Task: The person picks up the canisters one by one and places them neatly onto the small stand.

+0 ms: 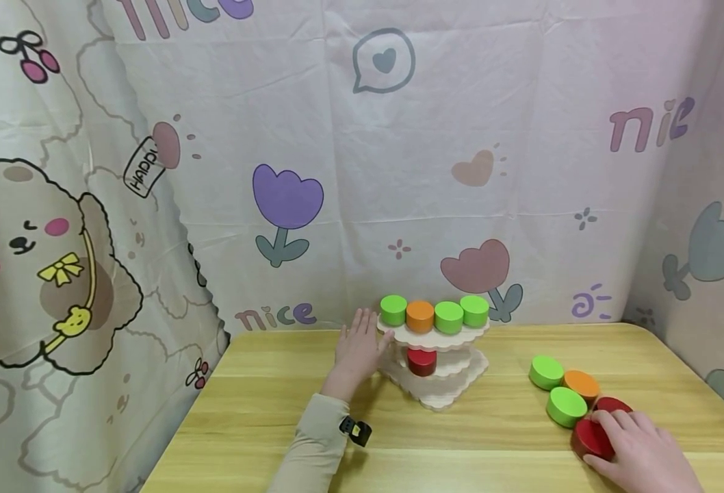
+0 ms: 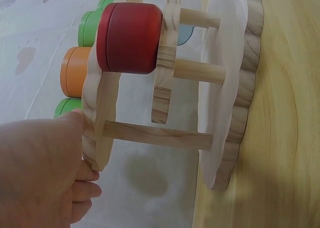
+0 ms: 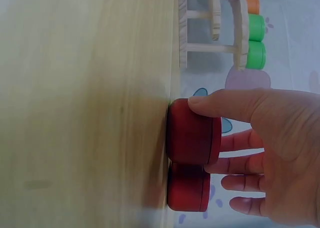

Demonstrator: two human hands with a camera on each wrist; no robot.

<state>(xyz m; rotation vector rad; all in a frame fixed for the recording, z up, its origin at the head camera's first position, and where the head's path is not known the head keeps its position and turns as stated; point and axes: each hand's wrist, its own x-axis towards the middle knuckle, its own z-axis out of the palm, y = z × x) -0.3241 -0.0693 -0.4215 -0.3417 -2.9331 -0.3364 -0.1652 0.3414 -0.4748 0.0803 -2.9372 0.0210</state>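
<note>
Nearest, your right hand lies palm-down low over the table, thumb and fingers pinching the front red block just beside the rear red block; only the right wrist view shows your outermost fingertips, held clear. Farther off, your left hand, fingers straight in the head view, touches the wooden stand at its top tier; the left wrist view reveals dowel posts the head view hides.
</note>
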